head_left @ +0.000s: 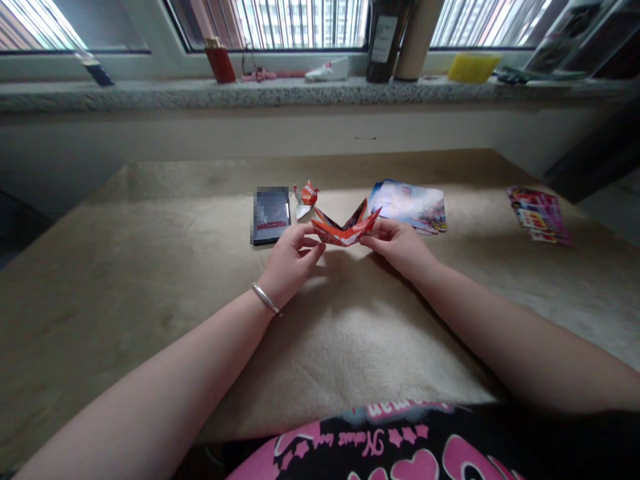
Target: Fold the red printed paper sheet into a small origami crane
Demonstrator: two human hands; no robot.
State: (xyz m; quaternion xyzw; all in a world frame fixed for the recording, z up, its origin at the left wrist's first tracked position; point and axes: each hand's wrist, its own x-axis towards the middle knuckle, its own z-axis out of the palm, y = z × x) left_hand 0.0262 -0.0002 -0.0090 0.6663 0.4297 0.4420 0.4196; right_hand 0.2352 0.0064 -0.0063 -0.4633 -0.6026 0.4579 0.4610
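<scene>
Between my two hands, just above the table, is a folded paper piece (pixel 342 233), red-orange and printed, with pointed ends turned up and a V-shaped dip in its middle. My left hand (pixel 294 259), below a silver bangle, pinches its left end between thumb and fingers. At the other end, my right hand (pixel 397 245) grips the lower right edge with thumb and forefinger. A smaller folded paper figure (pixel 306 193), orange and white, rests just behind my left fingers. Left of that figure lies a dark phone (pixel 271 217), its screen partly blurred.
Behind my right hand lies a stack of glossy picture cards (pixel 413 203). More pink and red cards (pixel 539 217) are fanned at the table's right. On the windowsill (pixel 300 97) stand a red bottle (pixel 220 63), a dark bottle (pixel 384 47) and a yellow sponge-like block (pixel 473 67).
</scene>
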